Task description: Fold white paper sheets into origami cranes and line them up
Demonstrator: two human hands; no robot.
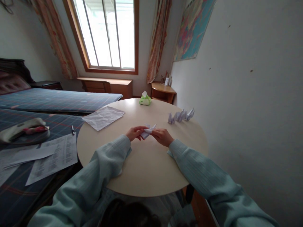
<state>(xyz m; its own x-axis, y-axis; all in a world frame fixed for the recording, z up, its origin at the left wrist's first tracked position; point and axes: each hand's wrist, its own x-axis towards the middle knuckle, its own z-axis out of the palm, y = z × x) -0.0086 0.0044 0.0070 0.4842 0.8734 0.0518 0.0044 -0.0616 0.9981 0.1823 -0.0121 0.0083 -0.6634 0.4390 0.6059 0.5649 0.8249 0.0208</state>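
Observation:
Over the middle of the round table, a small folded white paper piece is held between both hands. My left hand pinches its left side, and my right hand grips its right side, fingers closed on it. One pointed flap sticks up between the hands; the fingers cover part of the folds. Several folded paper cranes stand in a row to the right, beyond my right hand. Left of my hands lie creased flat paper sheets near the table's edge.
A green tissue pack sits at the table's far side. Left of the table, a bed with plaid covering holds printed papers, a pen and a bag-like item with a strap. A white wall rises on the right.

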